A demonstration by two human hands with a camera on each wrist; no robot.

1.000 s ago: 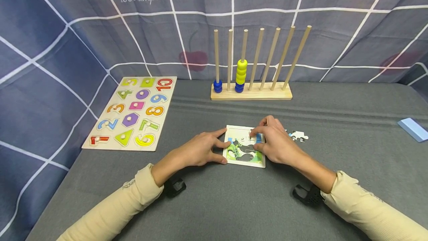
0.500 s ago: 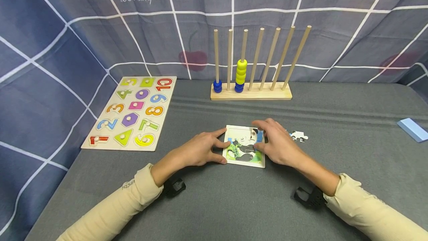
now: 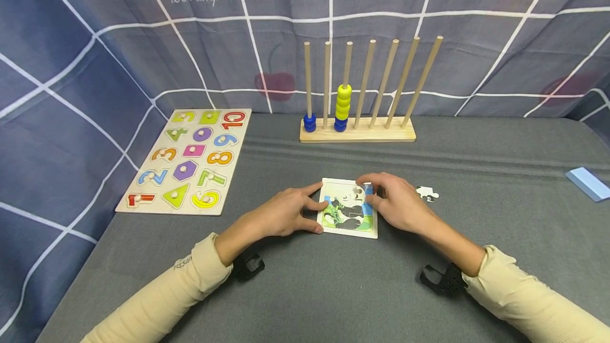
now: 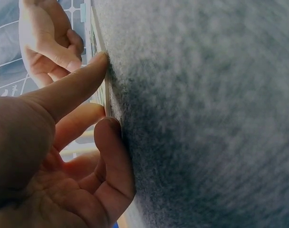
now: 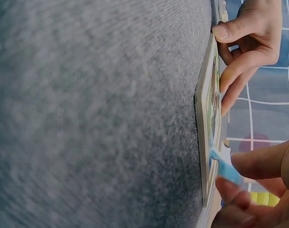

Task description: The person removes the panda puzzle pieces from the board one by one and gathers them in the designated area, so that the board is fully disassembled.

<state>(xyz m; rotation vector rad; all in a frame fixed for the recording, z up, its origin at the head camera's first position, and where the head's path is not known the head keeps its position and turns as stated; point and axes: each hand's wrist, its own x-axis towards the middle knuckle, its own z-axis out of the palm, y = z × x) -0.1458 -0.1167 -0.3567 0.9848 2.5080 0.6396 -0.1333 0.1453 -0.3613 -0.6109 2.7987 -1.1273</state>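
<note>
A small square panda jigsaw puzzle (image 3: pixel 350 234) in a pale wooden frame lies on the grey cloth. My left hand (image 3: pixel 286 211) rests at its left side, fingers spread, thumb by the near corner and index finger by the far one. Over the upper right part of the puzzle, my right hand (image 3: pixel 399 202) pinches a puzzle piece between thumb and fingers. In the right wrist view this blue and white puzzle piece (image 5: pixel 226 170) stands tilted at the frame's edge. A loose white puzzle piece (image 3: pixel 427 193) with black marks lies just beyond the right hand.
Behind the puzzle stands a wooden bead rack (image 3: pixel 357 136) with upright pegs and blue and yellow beads. A number and shape peg board (image 3: pixel 224 187) lies at the left. A light blue block (image 3: pixel 588 184) sits far right. A checked curtain (image 3: pixel 286 30) hangs behind.
My right hand has drawn back from over the puzzle, then closed in on its upper right corner again. The black ear seen there half a second ago no longer shows. My left hand stays put.
</note>
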